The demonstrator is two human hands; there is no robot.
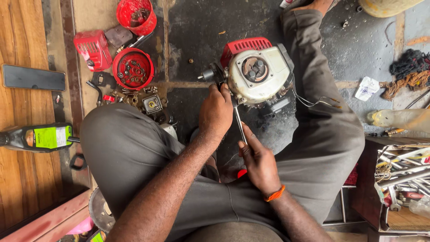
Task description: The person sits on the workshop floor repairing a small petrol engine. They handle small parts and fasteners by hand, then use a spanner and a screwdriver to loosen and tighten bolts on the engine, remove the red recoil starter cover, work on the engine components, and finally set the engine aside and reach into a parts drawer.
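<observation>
Head view: a small engine [257,74], cream metal casing under a ribbed red cover, sits on dark concrete between the person's knees. Left hand [216,112] closed, gripping the engine's left side; right hand [259,163] closed around a slim steel screwdriver [240,126] angled up into it. Far left, a round red tray [133,68] holds screws.

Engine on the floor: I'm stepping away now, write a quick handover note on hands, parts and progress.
Left hand grips the small engine at its left side, steadying it on the floor between the knees.
Right hand holds a screwdriver, tip up at the engine's lower left edge.
Done: red cover is off; loose screws and small parts lie in the red round tray.
Left: whatever the screwdriver is on; the contact point is hidden by the left hand.
</observation>
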